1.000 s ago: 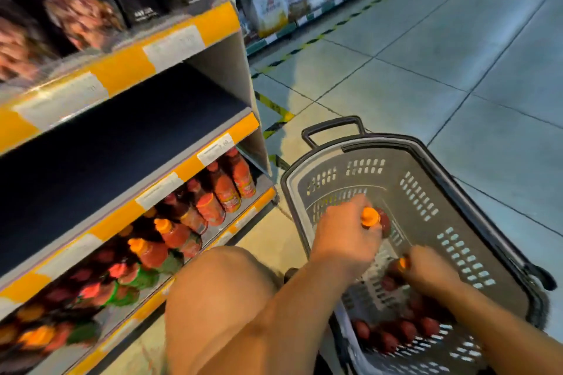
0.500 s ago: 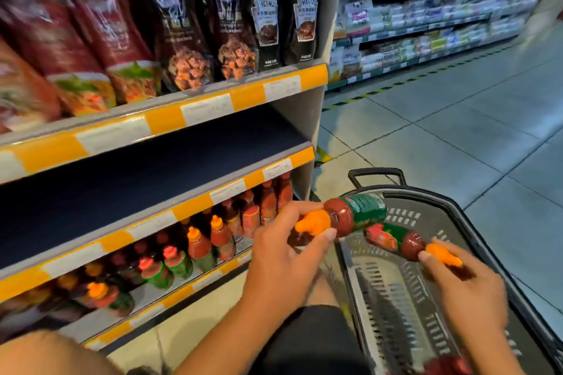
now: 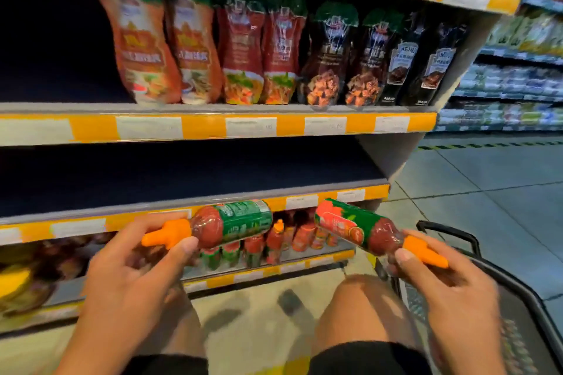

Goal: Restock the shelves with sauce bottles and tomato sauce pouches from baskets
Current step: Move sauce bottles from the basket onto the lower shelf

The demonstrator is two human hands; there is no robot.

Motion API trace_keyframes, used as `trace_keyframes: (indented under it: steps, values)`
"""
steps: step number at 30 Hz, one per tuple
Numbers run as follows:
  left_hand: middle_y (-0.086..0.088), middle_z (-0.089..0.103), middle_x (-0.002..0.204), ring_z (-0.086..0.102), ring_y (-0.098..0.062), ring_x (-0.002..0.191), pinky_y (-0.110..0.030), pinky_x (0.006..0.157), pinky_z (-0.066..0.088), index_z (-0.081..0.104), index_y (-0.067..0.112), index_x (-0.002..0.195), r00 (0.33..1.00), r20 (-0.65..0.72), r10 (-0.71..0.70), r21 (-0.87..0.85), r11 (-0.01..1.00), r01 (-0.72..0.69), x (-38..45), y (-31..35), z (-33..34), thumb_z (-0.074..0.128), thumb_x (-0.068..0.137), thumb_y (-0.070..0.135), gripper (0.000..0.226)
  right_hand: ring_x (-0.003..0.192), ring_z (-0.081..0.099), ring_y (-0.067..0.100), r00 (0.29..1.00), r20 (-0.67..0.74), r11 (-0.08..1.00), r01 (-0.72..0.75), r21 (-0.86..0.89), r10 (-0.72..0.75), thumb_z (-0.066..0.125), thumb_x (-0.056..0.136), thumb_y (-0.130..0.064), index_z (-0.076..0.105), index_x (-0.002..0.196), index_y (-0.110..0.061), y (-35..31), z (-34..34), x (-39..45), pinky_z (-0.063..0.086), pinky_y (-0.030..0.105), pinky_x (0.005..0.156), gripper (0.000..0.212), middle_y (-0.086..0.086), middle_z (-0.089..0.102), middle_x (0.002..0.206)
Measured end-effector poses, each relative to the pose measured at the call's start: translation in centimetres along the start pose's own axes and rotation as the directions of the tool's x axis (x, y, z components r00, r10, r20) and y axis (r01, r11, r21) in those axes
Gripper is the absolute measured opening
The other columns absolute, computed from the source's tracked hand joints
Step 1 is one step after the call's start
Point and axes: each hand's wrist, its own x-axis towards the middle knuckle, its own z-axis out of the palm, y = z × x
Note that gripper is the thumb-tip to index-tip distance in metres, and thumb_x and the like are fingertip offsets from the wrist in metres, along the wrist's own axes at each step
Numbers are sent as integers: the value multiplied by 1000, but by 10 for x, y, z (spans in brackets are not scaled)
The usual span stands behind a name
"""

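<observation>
Lower right of the frame, the grey basket point(image 3: 518, 292) shows only its rim; its contents are hidden. At centre, the left hand point(image 3: 131, 277) grips one sauce bottle point(image 3: 225, 225) and the right hand point(image 3: 447, 286) another point(image 3: 362, 228), both lying sideways before the lower shelf point(image 3: 213, 274) of bottles: red sauce, green labels, orange caps.

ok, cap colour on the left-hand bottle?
Orange cap on the bottle, head view.
</observation>
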Motion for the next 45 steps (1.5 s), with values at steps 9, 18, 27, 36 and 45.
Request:
trace_keyframes:
  steps: [9,18,27,36,45]
  values:
    - [1,76,103,77,-22,87,-42,84,62,69,34,119,920,-349,-179,-51,984,172,-1,-75,-119,78,82,42,39,95,76,17,939,333,994,103,-36,-85,86,74,-30,79,105,-40,-9,126,-8,62,43,87,34,-6,79,100]
    - [-1,76,90,76,-13,77,-43,75,64,68,20,113,827,-463,-319,-61,942,330,-21,-142,-160,78,89,29,28,104,65,-2,719,685,844,437,-311,-120,84,83,-32,76,112,-38,34,218,-19,53,29,92,32,-28,72,106]
    - [-1,74,84,74,-16,70,-20,66,58,69,17,101,840,-341,-422,32,888,459,-29,-214,-145,78,88,7,19,83,64,0,566,824,757,533,-377,12,83,85,-30,67,95,-55,85,275,-20,50,25,73,31,-29,69,91]
    - [2,71,86,72,-20,79,-43,74,61,65,25,100,813,-297,-500,104,830,548,-20,-284,-122,80,89,27,20,68,50,3,419,904,826,477,-300,86,63,82,-21,66,80,-20,128,343,-31,47,39,69,3,-3,64,76]
    - [1,66,80,61,-22,75,-44,71,52,65,20,97,824,-316,-470,269,789,553,23,-333,-106,82,83,29,23,98,67,23,332,883,691,551,-467,332,68,93,-15,69,112,-49,184,421,-34,53,34,86,40,-7,69,97]
